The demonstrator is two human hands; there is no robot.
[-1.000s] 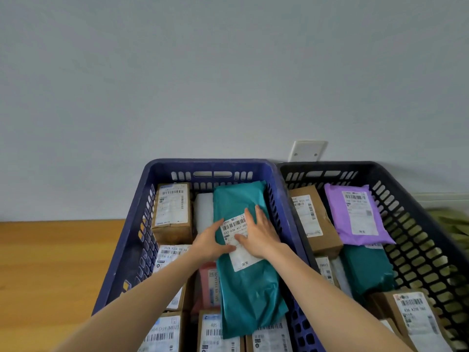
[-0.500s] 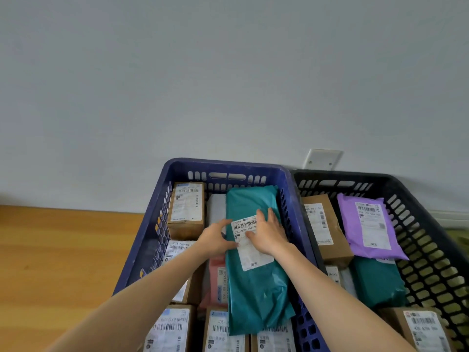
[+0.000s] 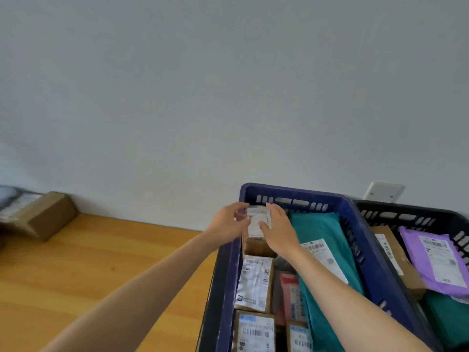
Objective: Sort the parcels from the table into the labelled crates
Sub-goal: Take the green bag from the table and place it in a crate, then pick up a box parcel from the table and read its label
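One cardboard box (image 3: 40,214) is seen well to the left of the blue crate (image 3: 291,193), lying on the wooden table (image 3: 101,262) against the wall; it is judged to be waiting to be sorted. At the crate's left wall the left hand (image 3: 227,224) is reached over the rim, and its fingers are curled round the left edge of a brown parcel (image 3: 258,222) set in the crate's far left corner. The parcel is laid label up. Its long axis is run from near to far along the crate's left wall, with its far end pointed at the crate's far wall. Just right of it, inside the crate, the right hand (image 3: 279,229) is laid on the parcel with fingers nearly straight along the right side and the thumb pressed on the white label. The step in hand is judged to be the seating of this parcel in its corner, behind a row of labelled parcels (image 3: 255,283) nearer the viewer. Next, both hands would need to be let go and lifted clear of the rim, then carried left to the table. Further right in the crate a teal mailer (image 3: 317,229) is laid lengthwise. Touching the crate's right wall, a black crate (image 3: 406,208) is seen, with a purple mailer (image 3: 411,240) inside.
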